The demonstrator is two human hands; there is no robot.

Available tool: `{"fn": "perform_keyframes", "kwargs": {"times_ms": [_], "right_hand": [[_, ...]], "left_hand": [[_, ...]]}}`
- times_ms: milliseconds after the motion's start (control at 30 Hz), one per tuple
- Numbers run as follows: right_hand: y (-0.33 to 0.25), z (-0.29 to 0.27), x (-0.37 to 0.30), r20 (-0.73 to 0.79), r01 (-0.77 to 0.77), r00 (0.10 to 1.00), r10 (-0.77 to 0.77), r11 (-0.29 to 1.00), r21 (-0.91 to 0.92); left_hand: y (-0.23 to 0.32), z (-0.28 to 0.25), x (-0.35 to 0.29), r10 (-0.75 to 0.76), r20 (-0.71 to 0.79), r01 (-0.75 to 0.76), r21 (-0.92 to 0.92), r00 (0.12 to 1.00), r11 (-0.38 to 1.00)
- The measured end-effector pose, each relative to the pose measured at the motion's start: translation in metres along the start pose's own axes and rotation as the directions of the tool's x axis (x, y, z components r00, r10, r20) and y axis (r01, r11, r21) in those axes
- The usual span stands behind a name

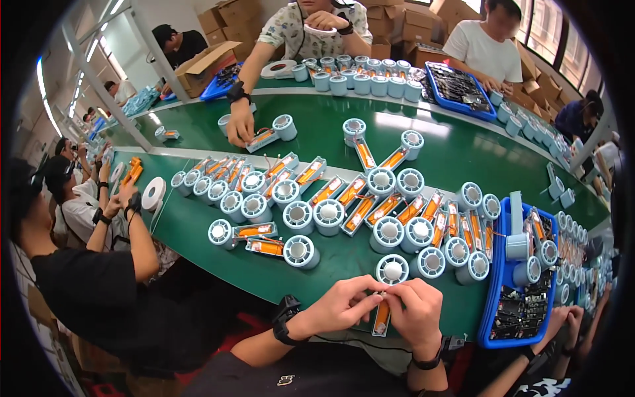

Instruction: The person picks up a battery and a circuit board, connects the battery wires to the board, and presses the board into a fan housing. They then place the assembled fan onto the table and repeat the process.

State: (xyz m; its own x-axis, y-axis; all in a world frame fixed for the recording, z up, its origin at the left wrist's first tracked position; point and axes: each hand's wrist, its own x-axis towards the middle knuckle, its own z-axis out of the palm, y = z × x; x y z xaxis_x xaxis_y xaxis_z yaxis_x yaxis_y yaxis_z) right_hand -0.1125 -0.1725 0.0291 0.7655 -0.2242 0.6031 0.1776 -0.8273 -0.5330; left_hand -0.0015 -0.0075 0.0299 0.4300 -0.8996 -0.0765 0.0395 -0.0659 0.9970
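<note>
Directly before me is a light blue handheld fan body [393, 270] with a round slotted head and an open handle showing an orange battery [381, 319]. My left hand [345, 303] and my right hand [415, 312] meet over its neck, thumbs and fingers pinched together from either side. Whatever small part lies between the fingertips, perhaps a wire end, is hidden. More fan bodies [387, 233] of the same kind crowd the table just beyond my hands, their batteries and thin wires exposed. Two others [301, 251] lie to the left, near the table edge.
A blue tray [488, 317] of dark circuit boards stands at my right, with fan bodies on top. Beyond the green conveyor belt [317, 126], a person reaches across to a fan body [284, 128]. Co-workers sit on both sides; a white tape roll [154, 193] is at left.
</note>
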Motion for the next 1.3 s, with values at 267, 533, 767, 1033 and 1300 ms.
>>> {"fn": "perform_keyframes", "kwargs": {"times_ms": [267, 533, 767, 1033, 1300], "right_hand": [[-0.005, 0.002, -0.012, -0.003, 0.030, 1.000, -0.031, 0.995, -0.094], [0.002, 0.010, -0.005, -0.064, -0.021, 0.998, 0.027, 0.996, 0.089], [0.009, 0.015, -0.009, -0.117, 0.004, 0.993, 0.009, 0.994, 0.107], [-0.001, 0.013, -0.009, -0.092, 0.013, 0.996, -0.010, 0.999, 0.030], [-0.008, 0.019, -0.010, -0.059, -0.008, 0.998, 0.001, 0.993, -0.115]], "left_hand": [[-0.009, 0.011, -0.001, 0.177, -0.075, -0.160, 0.186, 0.981, 0.969], [-0.011, 0.002, 0.003, -0.050, -0.074, 0.043, -0.095, 0.996, 0.995], [-0.018, 0.005, 0.004, 0.049, -0.063, -0.059, -0.171, 0.997, 0.983], [-0.016, 0.009, -0.001, 0.040, -0.079, -0.048, -0.109, 0.996, 0.993], [-0.029, 0.015, -0.003, 0.073, -0.142, -0.099, -0.190, 0.987, 0.977]]}}
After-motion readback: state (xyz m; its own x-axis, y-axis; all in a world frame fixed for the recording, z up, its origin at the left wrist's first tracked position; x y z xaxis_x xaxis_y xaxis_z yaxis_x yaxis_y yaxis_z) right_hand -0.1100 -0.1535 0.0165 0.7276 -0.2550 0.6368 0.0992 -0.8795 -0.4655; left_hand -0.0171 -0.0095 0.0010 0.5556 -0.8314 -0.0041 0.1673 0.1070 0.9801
